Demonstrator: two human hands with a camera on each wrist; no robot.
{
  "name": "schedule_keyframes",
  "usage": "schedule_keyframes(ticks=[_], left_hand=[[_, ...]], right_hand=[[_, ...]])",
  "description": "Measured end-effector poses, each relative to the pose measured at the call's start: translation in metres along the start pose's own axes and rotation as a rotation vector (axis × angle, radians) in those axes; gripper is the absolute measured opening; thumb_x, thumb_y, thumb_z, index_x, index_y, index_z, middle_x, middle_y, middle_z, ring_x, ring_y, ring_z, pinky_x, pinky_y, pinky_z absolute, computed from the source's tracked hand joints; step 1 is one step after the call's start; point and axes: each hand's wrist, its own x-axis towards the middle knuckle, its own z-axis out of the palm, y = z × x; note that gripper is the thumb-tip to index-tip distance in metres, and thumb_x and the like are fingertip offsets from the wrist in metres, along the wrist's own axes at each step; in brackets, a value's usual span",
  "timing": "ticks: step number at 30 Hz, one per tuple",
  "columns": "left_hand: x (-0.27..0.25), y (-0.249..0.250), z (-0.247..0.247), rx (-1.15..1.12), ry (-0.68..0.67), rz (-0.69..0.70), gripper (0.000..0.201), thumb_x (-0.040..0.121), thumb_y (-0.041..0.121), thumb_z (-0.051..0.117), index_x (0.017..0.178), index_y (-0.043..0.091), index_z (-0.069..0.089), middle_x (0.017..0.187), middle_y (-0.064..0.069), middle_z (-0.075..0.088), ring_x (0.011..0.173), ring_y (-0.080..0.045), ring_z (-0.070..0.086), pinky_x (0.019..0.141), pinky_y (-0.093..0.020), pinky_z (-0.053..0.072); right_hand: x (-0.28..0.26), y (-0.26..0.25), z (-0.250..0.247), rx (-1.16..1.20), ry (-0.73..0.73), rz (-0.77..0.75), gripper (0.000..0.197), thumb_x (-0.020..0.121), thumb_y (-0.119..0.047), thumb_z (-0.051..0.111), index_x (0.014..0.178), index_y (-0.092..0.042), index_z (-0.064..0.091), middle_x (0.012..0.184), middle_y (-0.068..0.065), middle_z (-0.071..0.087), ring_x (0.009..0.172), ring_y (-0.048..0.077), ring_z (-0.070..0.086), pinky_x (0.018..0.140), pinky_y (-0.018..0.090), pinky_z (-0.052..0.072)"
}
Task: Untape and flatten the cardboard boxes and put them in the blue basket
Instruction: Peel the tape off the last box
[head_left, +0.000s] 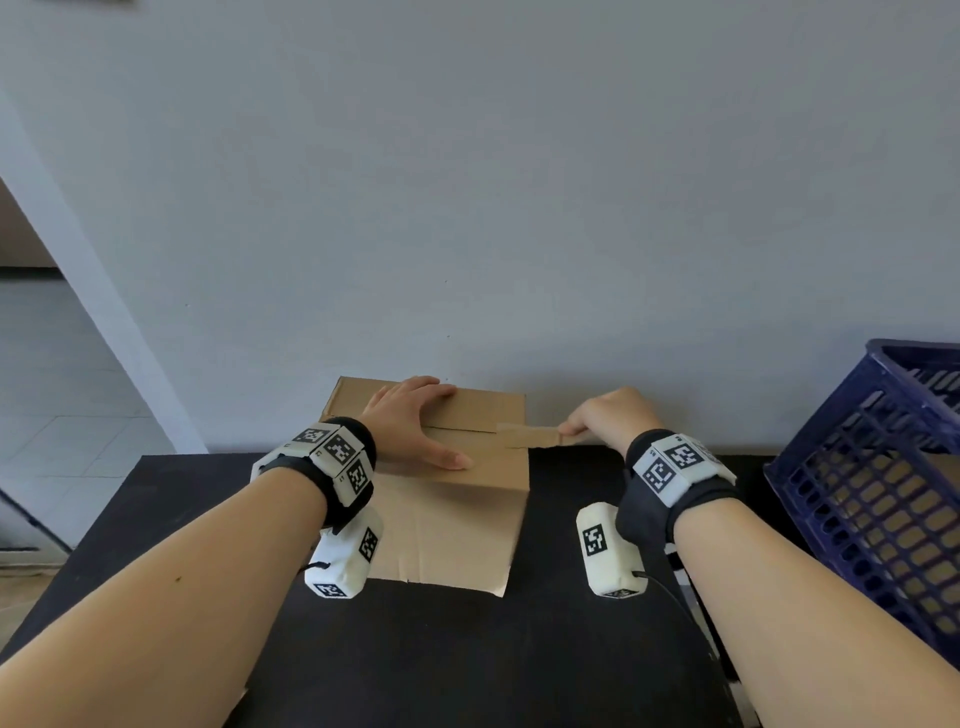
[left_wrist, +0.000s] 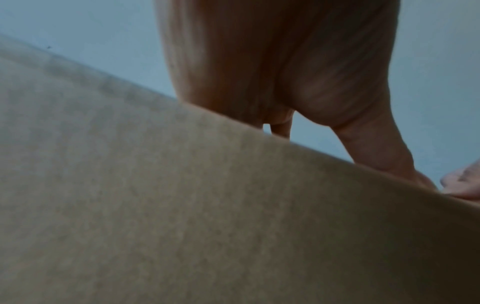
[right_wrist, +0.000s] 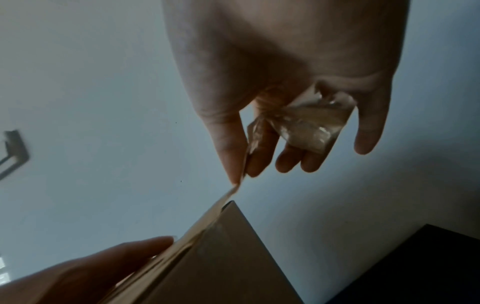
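Observation:
A brown cardboard box stands on the black table against the wall. My left hand lies flat on its top with fingers straight, thumb near the front edge. My right hand is just off the box's right edge and pinches a strip of brown tape stretched taut from the top seam. In the right wrist view the thumb and forefinger pinch the tape, and a crumpled clear wad of tape sits in the palm. The left wrist view shows only the box side and my palm.
A blue plastic basket stands at the table's right edge, with cardboard showing through its lattice. A pale wall rises directly behind the box. The table's left edge drops to a tiled floor.

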Motion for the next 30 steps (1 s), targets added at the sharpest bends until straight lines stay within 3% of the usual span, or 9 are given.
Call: schedule_keyframes(ticks=[2, 4, 8, 12, 16, 20, 23, 26, 30], left_hand=[[0.001, 0.000, 0.000, 0.002, -0.005, -0.002, 0.118, 0.043, 0.073, 0.069, 0.146, 0.034, 0.026, 0.154, 0.011, 0.017, 0.143, -0.018, 0.012, 0.118, -0.038, 0.007], [0.001, 0.001, 0.000, -0.008, -0.002, -0.014, 0.114, 0.049, 0.067, 0.075, 0.146, 0.033, 0.026, 0.153, 0.011, 0.017, 0.143, -0.018, 0.013, 0.118, -0.038, 0.008], [0.001, 0.004, 0.000, 0.007, -0.005, -0.031, 0.111, 0.054, 0.064, 0.077, 0.146, 0.032, 0.025, 0.153, 0.010, 0.018, 0.142, -0.019, 0.015, 0.118, -0.039, 0.010], [0.006, 0.008, -0.005, 0.017, -0.058, -0.092, 0.120, 0.041, 0.068, 0.076, 0.145, 0.036, 0.025, 0.151, 0.012, 0.020, 0.141, -0.021, 0.018, 0.118, -0.041, 0.016], [0.011, 0.027, -0.015, 0.120, -0.164, -0.142, 0.107, 0.061, 0.047, 0.083, 0.147, 0.037, 0.020, 0.153, 0.009, 0.015, 0.139, -0.021, 0.026, 0.113, -0.041, 0.028], [0.020, 0.062, -0.014, 0.229, -0.135, -0.019, 0.101, 0.064, 0.032, 0.084, 0.146, 0.033, 0.025, 0.154, 0.004, 0.013, 0.141, -0.020, 0.018, 0.113, -0.043, 0.028], [0.025, 0.082, 0.000, 0.227, -0.151, 0.030, 0.099, 0.063, 0.046, 0.082, 0.146, 0.031, 0.029, 0.150, 0.006, 0.018, 0.137, -0.019, 0.027, 0.112, -0.042, 0.031], [0.024, 0.090, 0.014, 0.296, -0.176, 0.038, 0.103, 0.062, 0.056, 0.078, 0.147, 0.029, 0.026, 0.149, 0.005, 0.019, 0.138, -0.020, 0.021, 0.113, -0.042, 0.028], [0.026, 0.088, 0.020, 0.313, -0.137, 0.023, 0.109, 0.061, 0.061, 0.076, 0.148, 0.027, 0.022, 0.151, 0.002, 0.018, 0.140, -0.022, 0.016, 0.114, -0.042, 0.025]], right_hand=[[0.001, 0.001, 0.001, 0.039, -0.009, 0.000, 0.010, 0.069, -0.015, 0.075, 0.075, -0.008, 0.071, 0.084, 0.007, 0.065, 0.079, 0.021, 0.058, 0.071, 0.029, 0.045], [0.003, 0.002, -0.001, 0.081, 0.008, 0.003, 0.014, 0.065, -0.015, 0.075, 0.077, -0.007, 0.072, 0.088, 0.009, 0.067, 0.086, 0.025, 0.061, 0.080, 0.033, 0.048], [0.014, 0.011, -0.014, 0.086, 0.061, 0.017, 0.010, 0.063, -0.015, 0.075, 0.063, -0.007, 0.068, 0.078, 0.009, 0.062, 0.077, 0.024, 0.058, 0.073, 0.033, 0.047], [0.020, 0.018, -0.016, -0.063, 0.042, -0.072, 0.028, 0.073, -0.023, 0.072, 0.089, 0.000, 0.073, 0.095, 0.015, 0.070, 0.091, 0.028, 0.065, 0.083, 0.036, 0.051], [0.013, 0.016, -0.012, -0.384, 0.065, -0.111, 0.040, 0.085, -0.044, 0.059, 0.106, -0.009, 0.060, 0.093, 0.007, 0.061, 0.093, 0.025, 0.058, 0.081, 0.033, 0.048], [0.008, 0.012, -0.014, -0.519, 0.230, -0.290, 0.032, 0.087, -0.025, 0.057, 0.118, -0.015, 0.059, 0.120, 0.005, 0.061, 0.116, 0.028, 0.051, 0.094, 0.035, 0.043], [0.001, -0.002, -0.006, -0.291, 0.080, -0.405, 0.019, 0.087, -0.020, 0.056, 0.096, -0.014, 0.071, 0.096, 0.006, 0.072, 0.090, 0.022, 0.065, 0.075, 0.028, 0.049], [-0.002, -0.008, 0.008, -0.120, -0.187, -0.277, 0.022, 0.084, -0.036, 0.064, 0.092, -0.015, 0.064, 0.072, 0.004, 0.067, 0.056, 0.016, 0.062, 0.057, 0.027, 0.051], [0.007, 0.001, 0.021, -0.026, -0.307, -0.219, 0.035, 0.080, -0.037, 0.069, 0.100, -0.009, 0.062, 0.081, 0.002, 0.067, 0.060, 0.015, 0.064, 0.055, 0.026, 0.052]])
